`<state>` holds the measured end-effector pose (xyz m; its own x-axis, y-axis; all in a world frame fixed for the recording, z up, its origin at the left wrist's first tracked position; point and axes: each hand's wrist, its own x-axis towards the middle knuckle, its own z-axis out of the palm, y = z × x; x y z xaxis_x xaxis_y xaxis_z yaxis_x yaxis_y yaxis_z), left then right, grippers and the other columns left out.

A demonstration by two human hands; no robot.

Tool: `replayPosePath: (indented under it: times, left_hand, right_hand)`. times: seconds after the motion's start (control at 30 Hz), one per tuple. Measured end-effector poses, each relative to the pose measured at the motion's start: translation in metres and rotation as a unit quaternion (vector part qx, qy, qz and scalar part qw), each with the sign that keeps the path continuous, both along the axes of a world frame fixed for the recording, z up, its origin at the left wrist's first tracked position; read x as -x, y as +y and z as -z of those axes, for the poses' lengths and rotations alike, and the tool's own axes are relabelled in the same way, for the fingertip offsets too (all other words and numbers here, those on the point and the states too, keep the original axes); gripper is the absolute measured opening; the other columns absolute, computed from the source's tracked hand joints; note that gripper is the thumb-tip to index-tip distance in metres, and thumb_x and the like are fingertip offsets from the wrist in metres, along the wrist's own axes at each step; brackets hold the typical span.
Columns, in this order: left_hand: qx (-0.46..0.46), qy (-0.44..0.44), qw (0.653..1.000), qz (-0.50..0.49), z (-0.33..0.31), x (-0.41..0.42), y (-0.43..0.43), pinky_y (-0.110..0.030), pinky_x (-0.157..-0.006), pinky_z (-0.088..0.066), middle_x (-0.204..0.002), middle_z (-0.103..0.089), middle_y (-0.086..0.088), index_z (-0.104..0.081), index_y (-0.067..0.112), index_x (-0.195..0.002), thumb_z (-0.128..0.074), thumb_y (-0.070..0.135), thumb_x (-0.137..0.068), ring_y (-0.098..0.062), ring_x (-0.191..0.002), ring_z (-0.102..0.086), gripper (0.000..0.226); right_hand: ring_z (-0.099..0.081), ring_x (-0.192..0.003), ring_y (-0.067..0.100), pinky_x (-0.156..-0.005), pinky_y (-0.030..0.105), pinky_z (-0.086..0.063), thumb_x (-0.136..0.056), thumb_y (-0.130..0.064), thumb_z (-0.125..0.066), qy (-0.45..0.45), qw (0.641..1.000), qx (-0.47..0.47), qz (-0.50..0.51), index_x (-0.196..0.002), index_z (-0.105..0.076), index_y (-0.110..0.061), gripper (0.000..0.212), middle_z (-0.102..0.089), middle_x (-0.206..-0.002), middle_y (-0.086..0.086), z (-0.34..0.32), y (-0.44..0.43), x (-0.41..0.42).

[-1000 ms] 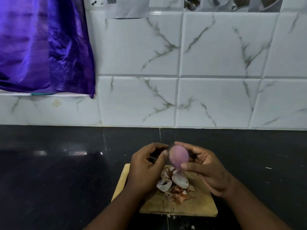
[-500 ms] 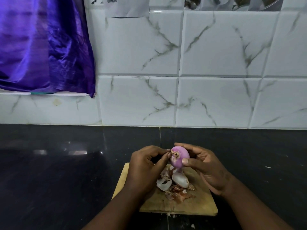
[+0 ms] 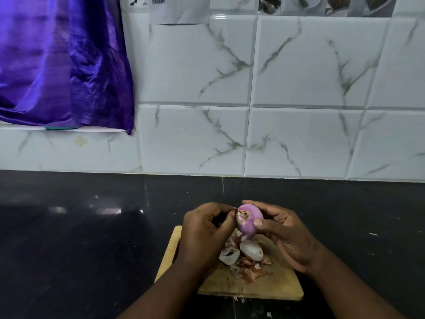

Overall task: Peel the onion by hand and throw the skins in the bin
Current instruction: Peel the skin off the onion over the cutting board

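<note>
Over the last second the right hand (image 3: 287, 236) has turned the onion (image 3: 249, 218) – gripped above the cutting board (image 3: 276, 286), its root end now facing up – while the left hand (image 3: 204, 233) pinches at the root from nine o'clock, so peeling is nearly finished – skins (image 3: 246, 261) still unbinned.

The peeled onion (image 3: 249, 221) looks smooth and faintly glossy. Its shed skins (image 3: 247, 263) are papery and dry on a matt wooden cutting board (image 3: 271, 286). The black tabletop (image 3: 92, 238) is polished; the marbled wall tiles (image 3: 310, 65) glossy; the purple cloth (image 3: 59, 61) satiny.
</note>
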<state>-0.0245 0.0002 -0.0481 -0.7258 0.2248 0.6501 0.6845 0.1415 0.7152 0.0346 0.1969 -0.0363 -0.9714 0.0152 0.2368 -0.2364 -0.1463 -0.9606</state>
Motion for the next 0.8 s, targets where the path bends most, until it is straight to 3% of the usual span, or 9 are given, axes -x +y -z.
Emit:
replayPosePath:
  times: [0.13,0.23,0.4,0.6,0.8]
  left_hand:
    - [-0.037,-0.07,0.996,0.037,0.0004,0.0016,0.0006,-0.046,-0.08,-0.066,-0.092,-0.083,0.007,-0.085,0.023,-0.101,-0.073,0.008,-0.096,-0.013,-0.09,-0.079,0.019]
    - [-0.027,-0.058,0.997,0.047,-0.0012,-0.0019,-0.001,-0.041,-0.082,-0.067,-0.094,-0.083,0.011,-0.085,0.024,-0.103,-0.076,0.009,-0.095,-0.008,-0.091,-0.079,0.019]
    - [0.02,-0.019,1.0,0.001,-0.0015,-0.003,0.0002,-0.033,-0.075,-0.066,-0.087,-0.081,0.016,-0.085,0.027,-0.1,-0.082,0.015,-0.089,0.001,-0.082,-0.076,0.016]
    - [0.064,-0.007,0.996,-0.056,-0.0024,-0.0033,0.0016,-0.029,-0.066,-0.062,-0.077,-0.076,0.017,-0.082,0.03,-0.088,-0.081,0.016,-0.087,-0.002,-0.074,-0.072,0.015]
    - [0.044,-0.047,0.996,-0.059,-0.0002,0.0017,0.0022,-0.035,-0.064,-0.061,-0.074,-0.073,0.011,-0.075,0.029,-0.079,-0.075,0.012,-0.088,-0.008,-0.071,-0.07,0.019]
  right_hand:
    - [-0.07,-0.118,0.038,-0.096,0.041,-0.06,-0.071,-0.023,-0.082,0.003,1.0,0.009,0.002,-0.124,-0.075,-0.014,0.054,-0.074,-0.127,0.02,-0.0002,-0.0001,0.0006]
    - [-0.071,-0.117,0.037,-0.093,0.038,-0.061,-0.07,-0.022,-0.083,0.008,1.0,0.02,0.013,-0.124,-0.075,-0.012,0.056,-0.074,-0.126,0.019,-0.0016,0.0005,0.0]
    - [-0.071,-0.118,0.033,-0.1,0.048,-0.057,-0.07,-0.025,-0.086,0.031,0.997,-0.039,0.051,-0.127,-0.073,-0.014,0.059,-0.076,-0.125,0.013,0.0008,0.0014,-0.0001]
    - [-0.073,-0.116,0.025,-0.09,0.034,-0.061,-0.073,-0.015,-0.085,0.056,0.99,-0.099,0.081,-0.125,-0.073,-0.018,0.053,-0.078,-0.122,0.005,0.0006,-0.0028,-0.002]
    - [-0.072,-0.116,0.032,-0.091,0.037,-0.06,-0.067,-0.017,-0.084,0.057,0.998,0.003,0.024,-0.124,-0.075,-0.014,0.058,-0.074,-0.126,0.018,-0.0019,-0.0018,-0.0008]
